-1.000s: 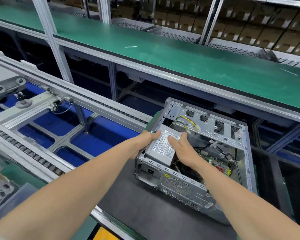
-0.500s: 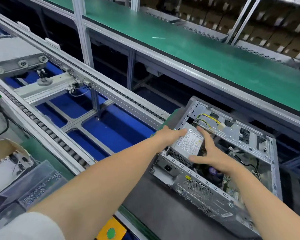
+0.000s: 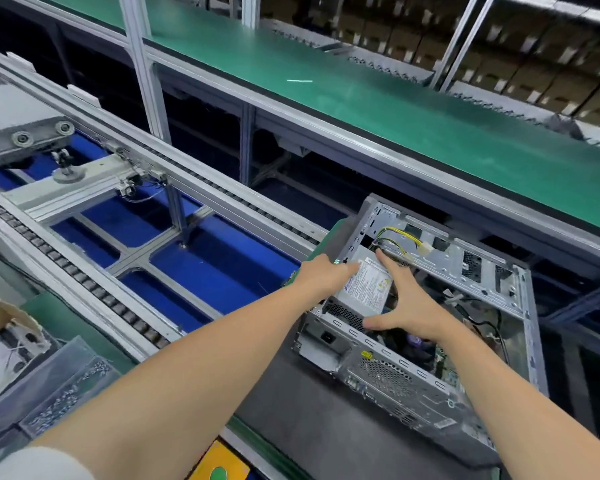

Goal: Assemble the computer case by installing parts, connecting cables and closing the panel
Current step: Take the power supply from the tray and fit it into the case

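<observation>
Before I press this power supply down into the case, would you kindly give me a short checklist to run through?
1. Left hand resting on the near-left edge of the power supply: ok.
2. Right hand spread across its label side: ok.
3. Power supply inside the rear corner of the case: ok.
4. Power supply sitting flush and level: cannot tell.
5. Yellow-and-black cables not trapped under the power supply: cannot tell; they arch above its far end.
</observation>
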Demonstrator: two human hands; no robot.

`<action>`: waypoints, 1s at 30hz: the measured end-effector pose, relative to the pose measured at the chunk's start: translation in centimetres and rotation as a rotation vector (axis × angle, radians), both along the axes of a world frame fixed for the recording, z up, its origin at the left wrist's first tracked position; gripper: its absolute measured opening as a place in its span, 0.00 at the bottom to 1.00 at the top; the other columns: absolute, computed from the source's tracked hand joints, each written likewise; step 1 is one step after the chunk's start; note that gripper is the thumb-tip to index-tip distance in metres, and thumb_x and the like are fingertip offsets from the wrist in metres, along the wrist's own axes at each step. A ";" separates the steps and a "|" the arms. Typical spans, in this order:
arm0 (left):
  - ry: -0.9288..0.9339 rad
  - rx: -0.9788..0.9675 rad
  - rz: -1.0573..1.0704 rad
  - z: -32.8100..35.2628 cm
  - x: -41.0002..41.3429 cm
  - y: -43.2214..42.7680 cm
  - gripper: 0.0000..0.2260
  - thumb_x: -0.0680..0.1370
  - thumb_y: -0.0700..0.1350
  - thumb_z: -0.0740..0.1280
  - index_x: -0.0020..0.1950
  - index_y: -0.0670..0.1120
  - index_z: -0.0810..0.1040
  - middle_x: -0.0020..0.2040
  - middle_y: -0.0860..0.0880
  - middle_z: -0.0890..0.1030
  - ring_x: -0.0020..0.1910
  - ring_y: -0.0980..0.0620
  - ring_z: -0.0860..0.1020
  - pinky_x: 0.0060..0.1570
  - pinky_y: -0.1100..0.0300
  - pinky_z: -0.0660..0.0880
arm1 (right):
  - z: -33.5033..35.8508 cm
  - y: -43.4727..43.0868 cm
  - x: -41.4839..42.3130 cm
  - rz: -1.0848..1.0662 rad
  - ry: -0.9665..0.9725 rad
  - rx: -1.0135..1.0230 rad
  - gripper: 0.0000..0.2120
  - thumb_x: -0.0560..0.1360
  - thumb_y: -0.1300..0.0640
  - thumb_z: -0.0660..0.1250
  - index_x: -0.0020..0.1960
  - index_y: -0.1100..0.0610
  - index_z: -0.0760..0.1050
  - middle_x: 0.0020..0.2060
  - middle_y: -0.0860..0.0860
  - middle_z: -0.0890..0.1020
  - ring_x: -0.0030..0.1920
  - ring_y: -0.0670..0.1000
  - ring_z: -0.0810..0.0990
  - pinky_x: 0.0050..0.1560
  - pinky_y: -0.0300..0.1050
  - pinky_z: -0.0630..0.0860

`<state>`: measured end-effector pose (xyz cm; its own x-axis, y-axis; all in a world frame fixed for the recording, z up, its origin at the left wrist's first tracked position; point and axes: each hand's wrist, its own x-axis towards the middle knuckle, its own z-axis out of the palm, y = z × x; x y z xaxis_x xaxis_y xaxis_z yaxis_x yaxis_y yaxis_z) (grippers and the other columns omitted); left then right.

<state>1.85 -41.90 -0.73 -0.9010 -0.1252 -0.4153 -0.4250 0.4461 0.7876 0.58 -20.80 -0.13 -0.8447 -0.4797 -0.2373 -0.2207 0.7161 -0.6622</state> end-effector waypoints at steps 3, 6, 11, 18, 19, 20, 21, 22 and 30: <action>-0.007 0.030 -0.020 0.0 0.3 -0.1 0.35 0.76 0.62 0.64 0.78 0.44 0.65 0.74 0.44 0.71 0.68 0.43 0.73 0.58 0.52 0.72 | -0.1 0.1 0.1 0.004 -0.016 -0.010 0.67 0.58 0.34 0.82 0.82 0.32 0.40 0.80 0.42 0.52 0.78 0.44 0.53 0.70 0.47 0.59; 0.024 -0.059 -0.068 0.0 0.5 0.2 0.34 0.78 0.64 0.59 0.74 0.40 0.68 0.69 0.40 0.76 0.63 0.41 0.77 0.48 0.53 0.74 | 0.4 0.1 0.1 0.011 -0.066 0.055 0.66 0.61 0.33 0.82 0.80 0.29 0.35 0.81 0.45 0.51 0.81 0.53 0.56 0.69 0.48 0.61; 0.016 -0.069 -0.097 -0.2 0.5 0.0 0.34 0.78 0.65 0.58 0.77 0.45 0.65 0.71 0.44 0.73 0.66 0.43 0.74 0.59 0.50 0.72 | 4.8 0.3 -0.4 -0.010 0.253 0.185 0.47 0.69 0.19 0.60 0.80 0.44 0.67 0.65 0.49 0.81 0.62 0.45 0.79 0.58 0.43 0.73; 0.069 0.076 -0.013 -0.4 0.3 -0.1 0.23 0.80 0.55 0.59 0.74 0.50 0.72 0.73 0.43 0.73 0.69 0.42 0.73 0.63 0.48 0.70 | 6.5 -4.5 -2.0 -0.522 -0.050 -1.352 0.25 0.78 0.62 0.62 0.24 0.54 0.60 0.21 0.50 0.55 0.24 0.51 0.53 0.29 0.46 0.50; 0.105 0.100 0.005 -0.4 0.4 -0.1 0.20 0.82 0.55 0.57 0.73 0.55 0.73 0.73 0.45 0.73 0.69 0.43 0.73 0.65 0.49 0.69 | 5.5 -5.4 -1.8 -0.577 -0.083 -1.311 0.25 0.78 0.64 0.61 0.25 0.54 0.58 0.23 0.51 0.53 0.25 0.51 0.51 0.30 0.47 0.49; 0.121 0.108 0.021 -0.4 0.4 -0.1 0.20 0.82 0.57 0.54 0.72 0.60 0.73 0.72 0.46 0.74 0.67 0.43 0.74 0.67 0.48 0.69 | 4.3 -5.9 -1.8 -0.640 -0.067 -1.231 0.24 0.78 0.65 0.62 0.26 0.55 0.59 0.23 0.52 0.54 0.26 0.51 0.52 0.31 0.47 0.51; 0.116 0.108 0.034 -0.4 0.4 -0.1 0.20 0.81 0.59 0.52 0.71 0.62 0.74 0.70 0.47 0.76 0.66 0.43 0.75 0.68 0.46 0.69 | 3.1 -6.1 -1.9 -0.689 0.000 -1.103 0.23 0.78 0.64 0.63 0.26 0.57 0.61 0.22 0.52 0.59 0.25 0.52 0.56 0.32 0.46 0.56; 0.103 0.101 0.047 -0.4 0.4 -0.1 0.22 0.80 0.61 0.51 0.69 0.61 0.75 0.68 0.47 0.77 0.64 0.43 0.76 0.66 0.46 0.70 | 1.9 -5.9 -2.1 -0.704 0.109 -0.936 0.22 0.78 0.62 0.64 0.26 0.58 0.66 0.22 0.52 0.66 0.25 0.53 0.64 0.35 0.47 0.64; 0.125 0.172 0.095 -0.6 0.0 -0.1 0.17 0.83 0.48 0.57 0.66 0.55 0.80 0.57 0.51 0.83 0.53 0.50 0.82 0.57 0.52 0.77 | 0.2 -4.1 -3.7 -0.489 0.306 -0.031 0.11 0.78 0.46 0.68 0.49 0.52 0.84 0.40 0.47 0.85 0.43 0.49 0.83 0.48 0.47 0.78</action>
<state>1.85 -42.05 -1.33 -0.9342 -0.1492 -0.3240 -0.3534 0.2635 0.8976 -3.08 -24.90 0.09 -0.9980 -0.0194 0.0605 -0.0538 0.7643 -0.6427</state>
